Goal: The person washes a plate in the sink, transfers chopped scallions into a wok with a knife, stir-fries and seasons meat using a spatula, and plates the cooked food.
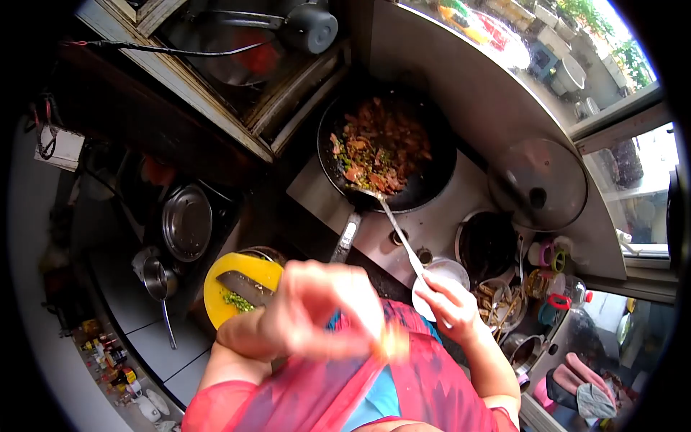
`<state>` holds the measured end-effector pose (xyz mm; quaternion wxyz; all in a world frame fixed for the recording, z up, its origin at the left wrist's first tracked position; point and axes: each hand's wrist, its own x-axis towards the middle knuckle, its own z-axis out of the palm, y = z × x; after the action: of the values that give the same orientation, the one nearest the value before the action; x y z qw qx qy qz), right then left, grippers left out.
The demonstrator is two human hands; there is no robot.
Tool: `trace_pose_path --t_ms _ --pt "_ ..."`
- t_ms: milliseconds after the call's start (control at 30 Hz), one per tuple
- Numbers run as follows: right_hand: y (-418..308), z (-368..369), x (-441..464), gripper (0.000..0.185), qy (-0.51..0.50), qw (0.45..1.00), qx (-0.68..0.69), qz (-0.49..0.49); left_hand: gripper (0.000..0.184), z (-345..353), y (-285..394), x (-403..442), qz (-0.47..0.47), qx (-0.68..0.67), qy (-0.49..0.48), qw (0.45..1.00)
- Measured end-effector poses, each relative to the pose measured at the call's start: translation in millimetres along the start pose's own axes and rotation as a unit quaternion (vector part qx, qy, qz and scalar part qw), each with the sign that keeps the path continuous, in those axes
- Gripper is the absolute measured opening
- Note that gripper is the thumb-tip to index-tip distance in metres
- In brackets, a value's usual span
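Note:
My right hand [450, 299] is closed around the long pale handle of a cooking spatula [403, 237]. The spatula's head rests in the food near the front rim of a dark wok [439, 176]. Browned meat pieces with bits of chopped green [381, 144] lie in the wok. My left hand [324, 309] is raised in front of my body, its curled fingers smeared by motion; I cannot make out anything in it. Just left of it, a cleaver [245, 286] lies on a round yellow cutting board [218, 277] beside a small heap of chopped greens [237, 302].
The wok stands on a steel stove [317, 183], its handle [346, 239] towards me. A glass lid [538, 180] leans at the right. Nearby are a second dark pan [486, 241], a white bowl [450, 272] and bottles [576, 288]. Metal lid [187, 223] and ladle [157, 277] lie left.

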<state>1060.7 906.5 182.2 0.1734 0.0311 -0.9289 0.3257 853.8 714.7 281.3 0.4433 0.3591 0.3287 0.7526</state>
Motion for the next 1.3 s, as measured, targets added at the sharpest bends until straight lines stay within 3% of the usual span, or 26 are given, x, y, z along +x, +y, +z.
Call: trace_pose_path --t_ms 67,133,300,333,600,633,700,767,933,1000,1100,1200,1300 --pt "1 3 3 0.036 -0.019 1.000 -0.013 -0.005 0.019 7 10 -3 0.031 -0.093 -0.137 0.986" --pt "8 9 -1 0.040 -0.050 0.998 -0.028 0.009 0.021 14 3 1 0.127 -0.191 -0.181 0.956" --pt "14 21 4 0.039 -0.012 0.999 -0.035 -0.008 0.011 8 1 -14 0.201 -0.090 -0.148 0.964" --pt "14 21 5 0.039 -0.004 0.999 -0.039 -0.015 0.018 4 8 -22 0.134 -0.094 -0.142 0.976" --pt "33 48 37 0.051 0.053 0.998 -0.034 0.019 0.019 -9 5 -27 0.152 -0.055 -0.145 0.976" --pt "40 53 42 0.050 0.038 0.998 -0.052 0.015 0.023 -6 2 -32 0.095 -0.048 -0.042 0.993" --pt "54 65 41 0.047 0.028 0.996 -0.078 -0.014 0.021 -17 -15 -34 0.068 0.069 0.076 0.992" --pt "48 52 37 0.043 -0.009 0.995 -0.100 -0.024 0.020 -37 -44 -34 0.019 0.196 0.205 0.959" --pt "3 -16 22 0.042 -0.053 0.990 -0.123 -0.045 0.037 -103 -132 -63 -0.169 0.170 0.373 0.896" --pt "-3 -21 17 0.044 -0.061 0.989 -0.123 -0.048 0.053 -112 -156 -68 -0.234 0.208 0.345 0.885" --pt "7 -8 20 0.043 -0.078 0.988 -0.129 -0.037 0.064 -115 -174 -71 -0.357 0.032 0.276 0.892" --pt "47 17 27 0.045 -0.003 0.987 -0.152 -0.059 0.046 -116 -170 -70 -0.375 -0.056 0.220 0.899" --pt "63 23 49 0.052 0.046 0.987 -0.148 -0.036 0.038 -109 -167 -69 -0.367 -0.024 0.249 0.896"
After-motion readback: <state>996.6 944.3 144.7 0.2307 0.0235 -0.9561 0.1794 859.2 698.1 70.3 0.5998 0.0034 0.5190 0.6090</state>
